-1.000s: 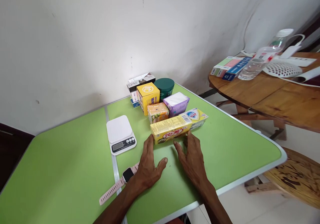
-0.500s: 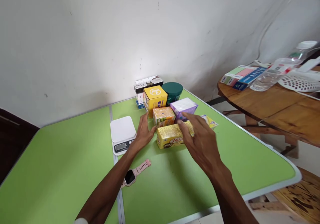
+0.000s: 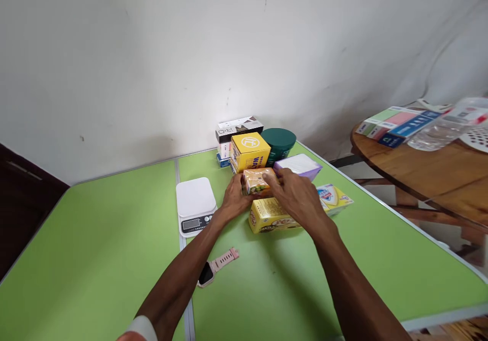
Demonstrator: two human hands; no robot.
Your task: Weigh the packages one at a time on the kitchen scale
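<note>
Both hands are farther in than a moment ago, now meeting at the orange pack! L hand has fingers narrowed on its left end, R hand closes on the right w/ thumb over the top; can't tell if it's off the worktop. Pack's toward the far edge, right of the seam strip. Technique: even squeeze both ends, easy on the shiny wrap, keep it level. Obstacles: long yellow box right in front, partly under R hand; purple pack just right; yellow cube box close behind, green tub beyond. Kitchen scale's off left by the strip, watch closer to the near edge.
</note>
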